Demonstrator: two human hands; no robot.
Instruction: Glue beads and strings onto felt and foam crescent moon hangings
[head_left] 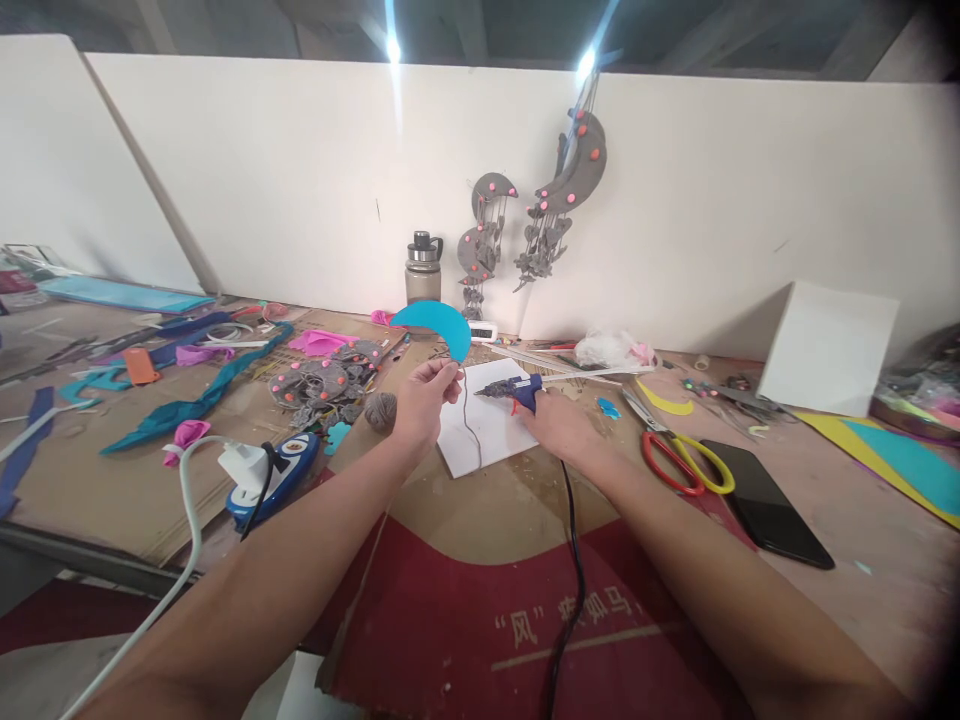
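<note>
Blue crescent lifted in the left hand, glue gun under the right.

The left hand [426,398] pinches the lower tip of a blue crescent [437,322], holding it upright above the counter [862,560], with a thin dark cord [469,420] hanging from the fingers. Just beside it, the right hand [559,425] is clenched around a blue glue gun [517,390] that rests over a white sheet [484,430], nozzle aimed toward the left hand. Scissors [679,455] and a black phone [765,500] lie to the right.

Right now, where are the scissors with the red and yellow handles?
In the head view, the scissors lie on the table's right side, between the right hand and the black phone.
</note>
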